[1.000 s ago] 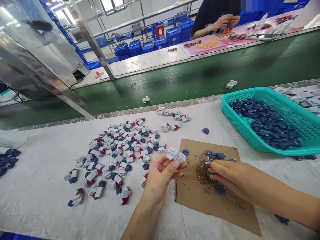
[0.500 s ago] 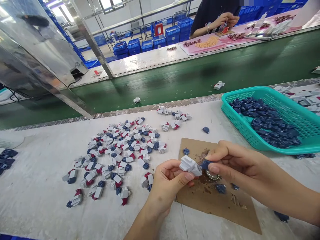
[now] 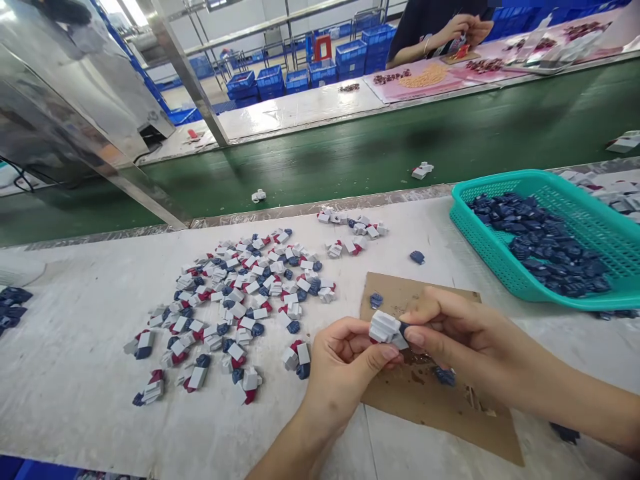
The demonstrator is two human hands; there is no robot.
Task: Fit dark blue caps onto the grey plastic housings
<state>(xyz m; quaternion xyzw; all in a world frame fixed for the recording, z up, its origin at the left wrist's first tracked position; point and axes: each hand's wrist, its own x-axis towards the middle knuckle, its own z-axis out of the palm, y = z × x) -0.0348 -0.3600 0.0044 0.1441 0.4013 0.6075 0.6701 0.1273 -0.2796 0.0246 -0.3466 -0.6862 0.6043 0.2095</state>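
Note:
My left hand (image 3: 345, 363) grips a small white plastic piece (image 3: 385, 327) with stepped edges and a bit of dark red beneath. Between the thumb and forefinger of my right hand (image 3: 450, 333) is a dark blue plastic piece (image 3: 404, 328), mostly hidden by the fingers and pressed against the white piece's right side. Both hands are above a stained brown cardboard sheet (image 3: 450, 427). Loose blue pieces lie on it, one near its upper left corner (image 3: 376, 301) and another below my right hand (image 3: 444, 375).
Many white, red and blue assemblies (image 3: 240, 293) cover the table to the left. A teal basket (image 3: 530, 293) of blue pieces stands at right. Beyond runs a green conveyor (image 3: 320, 160) carrying a few pieces; across it, a person's hands (image 3: 463, 30) work at a pink mat (image 3: 400, 90).
My right hand has brought the blue piece against the white one, where a small gap showed before. Pieces on the conveyor have shifted left.

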